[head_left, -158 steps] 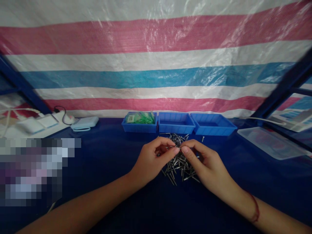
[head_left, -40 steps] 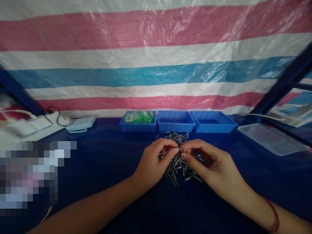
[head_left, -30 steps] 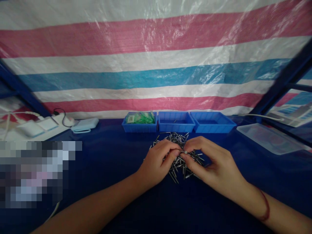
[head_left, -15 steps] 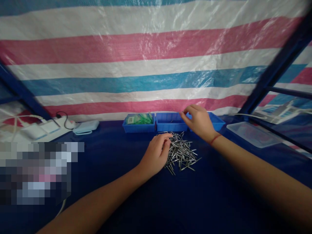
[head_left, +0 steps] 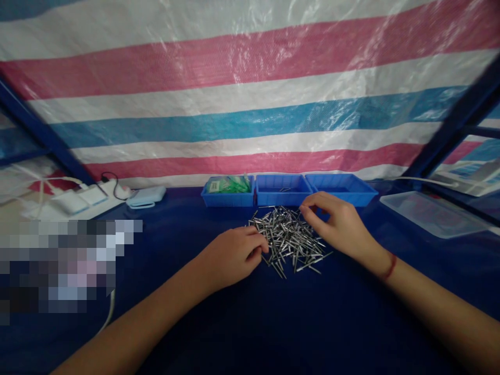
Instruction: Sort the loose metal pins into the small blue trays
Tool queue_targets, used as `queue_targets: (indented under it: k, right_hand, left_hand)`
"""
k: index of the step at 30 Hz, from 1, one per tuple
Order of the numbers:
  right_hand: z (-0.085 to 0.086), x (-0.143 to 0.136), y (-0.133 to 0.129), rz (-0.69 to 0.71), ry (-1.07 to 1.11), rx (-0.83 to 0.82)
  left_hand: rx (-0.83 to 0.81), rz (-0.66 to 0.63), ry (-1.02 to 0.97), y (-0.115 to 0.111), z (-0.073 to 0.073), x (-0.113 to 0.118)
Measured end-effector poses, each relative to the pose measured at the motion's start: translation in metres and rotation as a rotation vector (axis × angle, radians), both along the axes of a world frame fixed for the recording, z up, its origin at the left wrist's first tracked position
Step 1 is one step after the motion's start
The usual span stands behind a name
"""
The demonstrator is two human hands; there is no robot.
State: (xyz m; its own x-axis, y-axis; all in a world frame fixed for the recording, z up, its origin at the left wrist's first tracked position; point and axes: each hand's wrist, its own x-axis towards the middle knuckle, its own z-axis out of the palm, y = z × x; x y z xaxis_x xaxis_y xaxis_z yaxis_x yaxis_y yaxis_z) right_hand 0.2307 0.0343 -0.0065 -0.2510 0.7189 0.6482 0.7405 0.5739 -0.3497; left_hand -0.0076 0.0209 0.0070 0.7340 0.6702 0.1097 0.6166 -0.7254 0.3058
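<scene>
A heap of thin silvery metal pieces [head_left: 291, 237] lies on the dark blue table [head_left: 250, 323]. My left hand [head_left: 234, 255] is at the heap's left edge, its fingers curled together; whatever they may hold is hidden. At the upper right edge of the heap, my right hand [head_left: 336, 221] has thumb and forefinger pinched, and anything between them is too small to make out. Behind the heap stand three blue bins: the left one [head_left: 228, 200] holds green packets [head_left: 230, 184], the middle one [head_left: 283, 198] a few metal pieces, and the right one [head_left: 344, 195] shows bare inside.
At the left are a power strip [head_left: 84, 202] with plugs and cables, a light blue case [head_left: 146, 197] and a pixelated area. A clear plastic lid [head_left: 432, 213] lies at the right. Striped sheeting [head_left: 250, 122] hangs behind, between blue frame posts.
My right hand has come down from above the bins to the heap's edge. My left hand has drawn slightly left and off the heap. The camera view has shifted a little.
</scene>
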Motion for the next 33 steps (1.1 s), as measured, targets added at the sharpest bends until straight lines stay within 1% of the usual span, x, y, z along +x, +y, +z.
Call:
queue_targets:
  k: [3, 6, 8, 12, 15, 19, 23, 25, 27, 30, 33]
  right_hand:
    - [0.003, -0.005, -0.002, 0.065, -0.002, -0.011]
    - [0.002, -0.008, -0.006, 0.123, -0.032, -0.041]
    - [0.001, -0.009, -0.008, 0.150, -0.045, -0.066]
    - [-0.003, -0.016, -0.013, 0.217, -0.071, -0.114]
    - [-0.003, -0.021, -0.018, 0.247, -0.094, -0.088]
    - [0.000, -0.026, -0.024, 0.289, -0.099, -0.043]
    - [0.003, -0.030, -0.029, 0.325, -0.087, -0.067]
    - [0.004, -0.032, -0.032, 0.342, -0.062, -0.085]
    - [0.005, -0.034, -0.035, 0.349, -0.001, -0.105]
    - [0.006, -0.038, -0.039, 0.350, 0.122, -0.130]
    - [0.006, -0.040, -0.043, 0.348, 0.172, -0.138]
  left_hand:
    - [0.015, -0.015, 0.099, -0.003, 0.007, -0.004]
    - [0.032, -0.020, 0.185, -0.005, 0.010, -0.005]
    - [0.049, -0.019, 0.200, -0.005, 0.008, -0.004]
    - [0.102, -0.023, 0.161, -0.002, 0.000, -0.002]
    - [0.148, -0.013, 0.136, 0.000, -0.002, -0.002]
    - [0.128, 0.003, -0.010, 0.001, 0.004, -0.002]
    - [0.125, 0.014, -0.196, -0.004, 0.009, 0.002]
    - [0.098, 0.046, -0.285, -0.008, 0.009, 0.006]
    - [0.029, 0.111, -0.415, -0.012, 0.008, 0.009]
    - [-0.124, 0.194, -0.618, -0.015, 0.004, 0.014]
    - [-0.232, 0.216, -0.685, -0.016, 0.001, 0.016]
